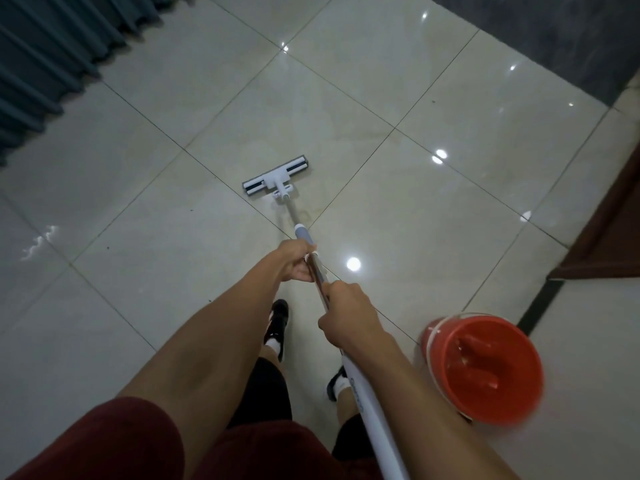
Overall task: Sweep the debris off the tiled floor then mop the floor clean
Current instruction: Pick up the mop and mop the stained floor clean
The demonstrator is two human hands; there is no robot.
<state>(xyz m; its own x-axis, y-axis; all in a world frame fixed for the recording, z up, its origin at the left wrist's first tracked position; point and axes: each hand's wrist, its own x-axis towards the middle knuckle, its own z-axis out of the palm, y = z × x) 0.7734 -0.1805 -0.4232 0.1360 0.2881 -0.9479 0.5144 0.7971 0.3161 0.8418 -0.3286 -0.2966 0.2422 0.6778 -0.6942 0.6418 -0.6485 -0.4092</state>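
Observation:
A flat mop lies with its white and dark head [276, 179] on the glossy beige tiled floor [173, 161], straight ahead of me. Its pole [292, 211] runs back toward my body. My left hand [295, 260] grips the pole farther down, just below a grey collar. My right hand [348, 311] grips the pole higher up, where the metal meets the white handle. A few small dark specks of debris [109, 248] dot the tiles to the left.
A red bucket [485, 367] stands on the floor to my right, close to my right arm. Grey-blue curtains [52, 60] hang at the upper left. Dark wall panelling [554, 39] fills the upper right, and a brown door frame [602, 233] lies at right. My shoes [277, 327] are below the hands.

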